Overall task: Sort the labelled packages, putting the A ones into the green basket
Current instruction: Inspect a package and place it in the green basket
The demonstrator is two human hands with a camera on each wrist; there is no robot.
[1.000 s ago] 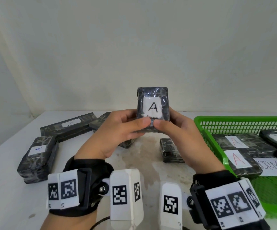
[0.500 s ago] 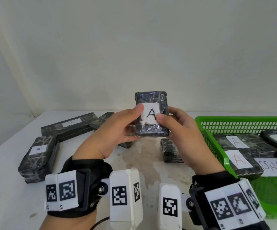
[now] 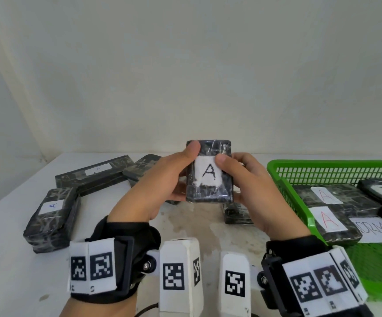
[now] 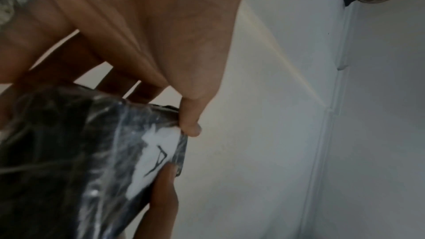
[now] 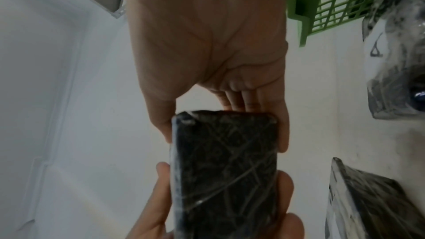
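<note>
A small black wrapped package (image 3: 209,179) with a white label marked A is held upright above the table, label facing me. My left hand (image 3: 162,179) grips its left side, thumb on the top left corner. My right hand (image 3: 247,179) grips its right side, thumb on the label's upper right. The left wrist view shows the package (image 4: 92,161) with its A label; the right wrist view shows its dark side (image 5: 225,170) between both hands. The green basket (image 3: 283,179) stands at the right and holds several A-labelled packages (image 3: 329,216).
On the white table (image 3: 9,271) lie an A-labelled package (image 3: 52,216) at the left, a long one (image 3: 94,177) behind it, another (image 3: 139,168) behind my left hand, and one (image 3: 238,213) under my right hand. A paper note (image 3: 377,227) lies in the basket.
Both hands have lowered the package a little. My thumbs slid from its lower edge up to the top of the label, which now shows in full.
</note>
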